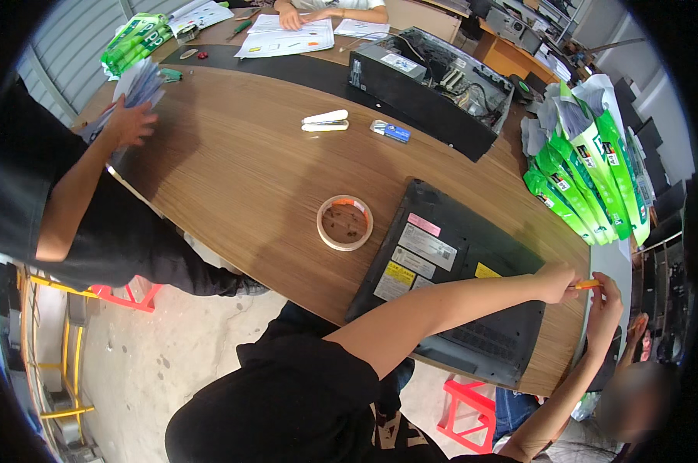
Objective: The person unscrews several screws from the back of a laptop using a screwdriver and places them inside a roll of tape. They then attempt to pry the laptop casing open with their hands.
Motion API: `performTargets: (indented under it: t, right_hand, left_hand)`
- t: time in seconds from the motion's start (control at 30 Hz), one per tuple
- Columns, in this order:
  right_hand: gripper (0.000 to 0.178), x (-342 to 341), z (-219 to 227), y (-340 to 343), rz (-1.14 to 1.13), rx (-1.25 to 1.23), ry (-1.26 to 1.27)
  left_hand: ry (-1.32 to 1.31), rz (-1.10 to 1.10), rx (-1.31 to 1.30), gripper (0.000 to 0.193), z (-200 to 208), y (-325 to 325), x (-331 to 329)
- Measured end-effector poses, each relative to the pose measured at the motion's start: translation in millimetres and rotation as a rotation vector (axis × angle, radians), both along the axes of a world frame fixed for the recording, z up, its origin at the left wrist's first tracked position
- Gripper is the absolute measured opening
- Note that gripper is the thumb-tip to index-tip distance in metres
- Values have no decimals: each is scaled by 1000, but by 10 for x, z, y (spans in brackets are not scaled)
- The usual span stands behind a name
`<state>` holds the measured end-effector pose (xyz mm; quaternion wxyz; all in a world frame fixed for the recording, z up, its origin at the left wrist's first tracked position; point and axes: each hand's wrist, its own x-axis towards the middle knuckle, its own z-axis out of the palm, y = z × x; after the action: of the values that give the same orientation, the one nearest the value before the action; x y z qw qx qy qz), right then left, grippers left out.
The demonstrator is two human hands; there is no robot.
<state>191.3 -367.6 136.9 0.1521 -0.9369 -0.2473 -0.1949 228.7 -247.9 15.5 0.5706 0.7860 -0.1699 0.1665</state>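
Beyond the right edge of an upside-down black laptop (472, 231), my two hands meet at a small screwdriver (588, 285) with an orange handle. My right hand (605, 302) pinches the handle. Closed fingers of my left hand (556, 282) are at its thin shaft end; what lies inside them is partly hidden. My left forearm crosses over the laptop's underside, which carries white, yellow and pink labels. Left of the laptop lies a roll of tape (345, 223) on the wooden table (233, 154).
An opened desktop computer case (434, 89) stands at the back. A white stapler (325, 121) and a small blue box (390, 131) lie before it. Green paper packs (588, 166) lean at right. People sit left, across and right; the left one holds papers (142, 83). Red stools (468, 413) stand below.
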Motion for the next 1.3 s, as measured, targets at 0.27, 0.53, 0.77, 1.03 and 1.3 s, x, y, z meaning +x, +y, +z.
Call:
performTargets:
  t: [0.27, 0.53, 0.77, 1.03, 1.3]
  right_hand:
    - [18, 79, -42, 45, -14, 150, 30]
    - [20, 256, -130, -107, 97, -37, -195]
    - [19, 98, -12, 251, -220, -17, -131]
    - [24, 258, -16, 94, 197, 61, -131]
    - [14, 412, -35, 131, -10, -118, -83]
  left_hand:
    - [-118, 42, 71, 8, -124, 50, 52]
    - [-88, 114, 18, 15, -51, 20, 107]
    - [0, 173, 53, 20, -87, 29, 167]
    - [6, 173, 102, 26, -70, 75, 164]
    - [75, 187, 150, 25, -73, 0, 160]
